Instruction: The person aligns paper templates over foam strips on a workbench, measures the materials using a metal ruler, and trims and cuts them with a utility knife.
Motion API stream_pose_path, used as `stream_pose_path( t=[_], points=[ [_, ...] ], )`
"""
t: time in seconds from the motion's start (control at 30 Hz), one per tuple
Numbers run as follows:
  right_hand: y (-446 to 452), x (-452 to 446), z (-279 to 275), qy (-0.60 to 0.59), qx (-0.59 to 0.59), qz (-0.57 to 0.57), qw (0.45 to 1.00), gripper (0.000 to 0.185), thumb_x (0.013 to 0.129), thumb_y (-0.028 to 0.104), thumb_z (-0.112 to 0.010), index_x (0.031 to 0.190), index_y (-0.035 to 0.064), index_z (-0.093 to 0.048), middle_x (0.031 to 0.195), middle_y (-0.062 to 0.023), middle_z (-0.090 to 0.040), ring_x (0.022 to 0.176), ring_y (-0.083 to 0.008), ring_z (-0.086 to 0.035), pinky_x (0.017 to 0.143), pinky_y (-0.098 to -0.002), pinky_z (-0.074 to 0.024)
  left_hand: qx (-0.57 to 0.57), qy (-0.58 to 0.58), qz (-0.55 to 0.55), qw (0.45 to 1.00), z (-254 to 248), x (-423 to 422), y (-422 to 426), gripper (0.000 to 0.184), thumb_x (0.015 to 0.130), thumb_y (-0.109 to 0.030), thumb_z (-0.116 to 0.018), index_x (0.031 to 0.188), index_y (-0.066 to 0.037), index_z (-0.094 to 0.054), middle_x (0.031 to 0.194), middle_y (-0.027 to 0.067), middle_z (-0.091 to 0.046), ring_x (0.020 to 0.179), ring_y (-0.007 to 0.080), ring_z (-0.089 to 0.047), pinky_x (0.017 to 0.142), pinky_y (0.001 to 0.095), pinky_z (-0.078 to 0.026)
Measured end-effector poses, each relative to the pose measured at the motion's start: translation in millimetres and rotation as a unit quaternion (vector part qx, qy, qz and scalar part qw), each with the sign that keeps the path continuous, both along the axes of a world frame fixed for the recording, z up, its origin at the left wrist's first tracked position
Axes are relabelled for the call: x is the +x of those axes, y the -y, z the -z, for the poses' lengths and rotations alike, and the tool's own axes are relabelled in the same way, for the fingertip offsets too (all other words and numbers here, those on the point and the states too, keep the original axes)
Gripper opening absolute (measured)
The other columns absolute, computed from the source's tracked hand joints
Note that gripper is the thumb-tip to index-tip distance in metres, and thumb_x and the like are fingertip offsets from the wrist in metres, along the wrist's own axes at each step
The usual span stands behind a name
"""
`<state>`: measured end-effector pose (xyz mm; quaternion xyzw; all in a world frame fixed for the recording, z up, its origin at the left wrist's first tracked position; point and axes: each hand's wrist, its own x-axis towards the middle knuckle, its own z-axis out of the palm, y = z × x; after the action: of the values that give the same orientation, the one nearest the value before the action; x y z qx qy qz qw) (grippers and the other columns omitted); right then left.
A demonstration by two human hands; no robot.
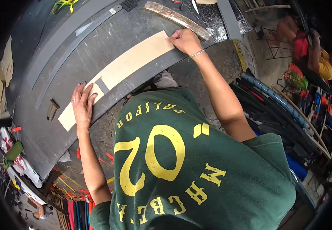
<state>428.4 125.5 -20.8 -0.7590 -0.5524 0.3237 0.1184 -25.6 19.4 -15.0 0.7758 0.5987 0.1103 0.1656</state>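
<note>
Along the near edge of the worktop (pixel 108 46), there lay our tan strip (pixel 135 61), flat and slanting, one end toward the left edge, the other toward the right! We saw the left hand (pixel 82 103) palm down across its left part, fingers a little spread and resting on top, a ring (pixel 73 100) on one of them. Over at the far end of the strip, the right hand (pixel 186 41) had thumb and finger pinched on the corner, the other fingers curled in, a bracelet (pixel 197 54) at the wrist. Just beside the left hand a dark patch (pixel 103 83) cut across the tan (gap or separate piece, we could not tell).

Near the strip's left end we spotted a small bracket (pixel 52 109). Toward the far left corner of the worktop swept two curved grey pieces, a wide band (pixel 55 46) and a slim band (pixel 97 25), with a yellow strap (pixel 64 4) up by the far edge. Just past the right hand sat a wrapped bar (pixel 177 17), and near the right edge a grey plank (pixel 229 19). Off the worktop, to the right, we caught long rolls (pixel 275 94) and another person (pixel 300 46) in red, well apart from these hands.
</note>
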Motion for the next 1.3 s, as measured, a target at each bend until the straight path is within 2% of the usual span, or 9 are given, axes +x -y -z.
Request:
stream_pose_path(
  t=[0.13,0.17,0.23,0.3,0.33,0.53,0.83,1.13,1.3],
  points=[
    [-1.3,4.1,0.9,0.013,-0.015,-0.046,0.999,0.035,0.082,0.043,-0.075,0.094,0.0112,-0.081,0.092,-0.0144,-0.077,0.091,-0.034,-0.074,0.084,-0.0418,-0.0565,0.025,0.025,0.005,0.999,8.6,-5.5,-1.0,0.04,0.095,-0.03,-0.073,0.132,-0.016,-0.072,0.141,0.0098,-0.062,0.141,0.0354,-0.049,0.116,0.0489,-0.038],
    [3.0,15.0,15.1,-0.004,0.072,-0.089,0.993,0.036,0.083,0.042,-0.073,0.097,0.0097,-0.08,0.094,-0.0166,-0.076,0.091,-0.035,-0.073,0.083,-0.0418,-0.0562,0.033,0.055,0.016,0.998,14.6,-7.1,-1.4,0.04,0.094,-0.023,-0.074,0.133,-0.013,-0.07,0.14,0.0139,-0.062,0.14,0.0378,-0.05,0.115,0.0495,-0.039],
    [-3.6,26.5,31.8,-0.008,0.092,-0.143,0.985,0.033,0.085,0.036,-0.07,0.098,0.0063,-0.079,0.09,-0.0182,-0.075,0.084,-0.0366,-0.071,0.077,-0.0438,-0.0546,0.044,0.065,0.016,0.997,12.1,-5.7,-2.2,0.042,0.092,-0.022,-0.075,0.132,-0.012,-0.07,0.139,0.0144,-0.062,0.139,0.0386,-0.05,0.115,0.05,-0.04],
    [-8.3,34.8,47.3,-0.094,0.038,-0.074,0.992,0.029,0.089,0.029,-0.076,0.087,0.0,-0.075,0.069,-0.0046,-0.067,0.063,-0.0141,-0.06,0.058,-0.0323,-0.0463,0.061,0.07,0.008,0.996,22.0,-12.1,1.3,0.042,0.093,-0.026,-0.074,0.133,-0.015,-0.07,0.141,0.0132,-0.061,0.139,0.0388,-0.05,0.114,0.0511,-0.041],
    [-13.8,41.7,61.2,-0.113,0.032,-0.066,0.991,0.03,0.092,0.03,-0.079,0.084,0.0008,-0.073,0.067,0.0026,-0.062,0.06,-0.0065,-0.051,0.053,-0.0279,-0.0407,0.078,0.082,0.002,0.994,27.9,-15.1,2.8,0.042,0.093,-0.037,-0.073,0.131,-0.019,-0.071,0.142,0.0066,-0.062,0.141,0.0325,-0.05,0.116,0.0491,-0.039],
    [-19.6,43.8,52.1,-0.113,0.011,-0.067,0.991,0.021,0.094,0.025,-0.079,0.094,0.0061,-0.069,0.068,0.0016,-0.063,0.053,-0.0064,-0.055,0.047,-0.0212,-0.0403,0.119,0.116,-0.022,0.986,35.6,-21.1,12.2,0.041,0.091,-0.046,-0.07,0.125,-0.022,-0.074,0.14,0.0014,-0.062,0.143,0.0249,-0.047,0.12,0.046,-0.034],
    [-34.2,49.5,43.7,-0.122,-0.029,-0.015,0.992,0.017,0.093,0.02,-0.081,0.095,0.0063,-0.071,0.071,0.0013,-0.065,0.054,-0.0073,-0.056,0.05,-0.0219,-0.0451,0.136,0.135,-0.047,0.98,43.3,-22.4,19.7,0.033,0.094,-0.044,-0.067,0.12,-0.026,-0.076,0.142,-0.0054,-0.062,0.144,0.0192,-0.045,0.124,0.0437,-0.031],
    [-33.1,46.6,37.8,-0.084,-0.021,-0.044,0.995,0.017,0.091,0.022,-0.081,0.09,0.0062,-0.074,0.075,-0.002,-0.068,0.056,-0.0088,-0.058,0.051,-0.0237,-0.0471,0.135,0.121,-0.036,0.983,31.7,-22.5,18.5,0.03,0.094,-0.039,-0.07,0.119,-0.025,-0.077,0.141,-0.0044,-0.063,0.142,0.0206,-0.048,0.121,0.0434,-0.034],
    [-16.6,23.1,23.0,-0.017,0.017,-0.02,1.0,0.018,0.087,0.022,-0.081,0.095,0.0063,-0.078,0.071,0.0011,-0.069,0.06,-0.0084,-0.06,0.056,-0.027,-0.0472,0.121,0.104,-0.02,0.987,34.3,-4.6,4.6,0.029,0.09,-0.03,-0.076,0.116,-0.017,-0.078,0.137,0.0035,-0.066,0.14,0.0315,-0.05,0.118,0.0522,-0.035]
  ],
)
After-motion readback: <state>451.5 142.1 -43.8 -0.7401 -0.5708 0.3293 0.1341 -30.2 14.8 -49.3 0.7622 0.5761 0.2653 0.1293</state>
